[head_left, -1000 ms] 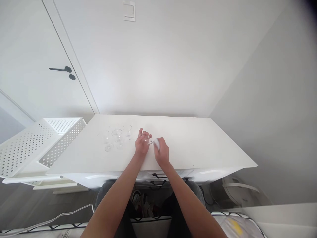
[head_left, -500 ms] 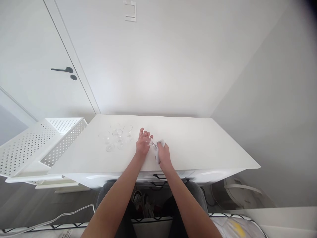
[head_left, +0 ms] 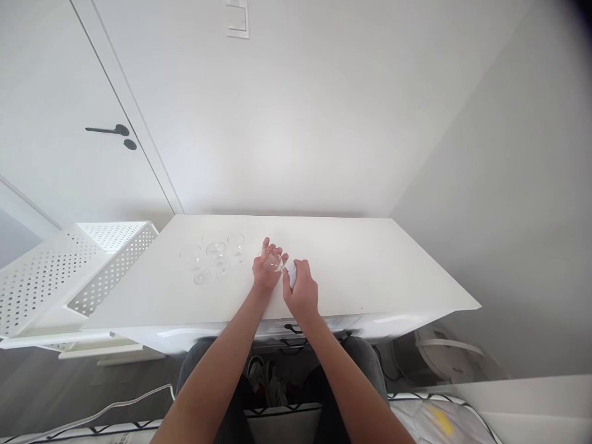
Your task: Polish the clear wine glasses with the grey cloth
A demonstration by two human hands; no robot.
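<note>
A clear stemmed glass (head_left: 276,261) lies tilted across my left hand (head_left: 264,271), its bowl cradled in the palm with the fingers curled behind. My right hand (head_left: 303,291) grips a white cloth (head_left: 291,274), which is folded around the foot end of that glass and hides it. To the left, several clear stemmed glasses (head_left: 216,249) stand upright on the white cabinet top (head_left: 361,259). Their outlines are faint against the white surface.
A white perforated metal rack (head_left: 46,277) adjoins the cabinet's left end. Behind the cabinet is a white wall (head_left: 296,123), with a door handle (head_left: 108,129) at left. Dark drawer pulls (head_left: 293,328) show on the cabinet front above my knees.
My right hand has turned and come closer to my left, and the cloth now covers the glass's lower stem. My left hand has barely moved. The view has shifted slightly.
</note>
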